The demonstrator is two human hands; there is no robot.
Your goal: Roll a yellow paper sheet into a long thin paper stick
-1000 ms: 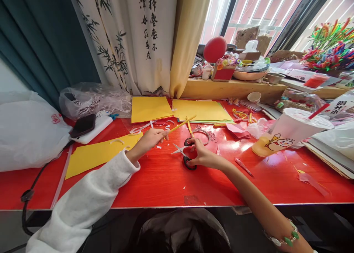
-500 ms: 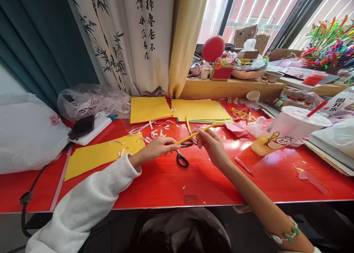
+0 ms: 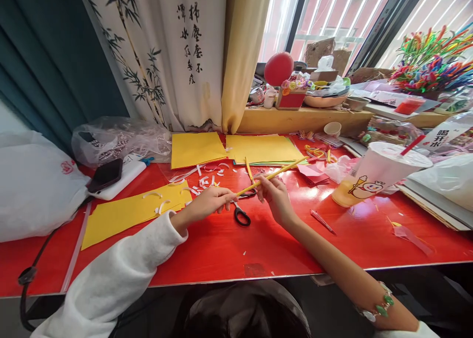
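Observation:
A thin yellow paper strip (image 3: pixel 283 169) stretches between my hands above the red table. My left hand (image 3: pixel 212 201) pinches its near end, fingers closed. Farther along the strip, my right hand (image 3: pixel 275 196) grips it between thumb and fingers, and the far end sticks out up and to the right. Below the strip lie black-handled scissors (image 3: pixel 242 217), their upper part covered by the strip and my right hand. Another short yellow strip (image 3: pixel 249 169) rests just behind. White paper scraps (image 3: pixel 203 182) are scattered behind my left hand.
Yellow paper sheets (image 3: pixel 199 150) and a second yellow stack (image 3: pixel 264 148) lie at the back, more yellow sheets (image 3: pixel 125 213) at left. A drink cup (image 3: pixel 364 180) stands at right beside pink paper (image 3: pixel 313 173). Tweezers (image 3: pixel 322 222) lie nearer. A phone (image 3: pixel 105 175) rests at left.
The strip's far end has lifted and now points up more steeply to the right. My right hand has shifted slightly along with it. The whole view has turned a little.

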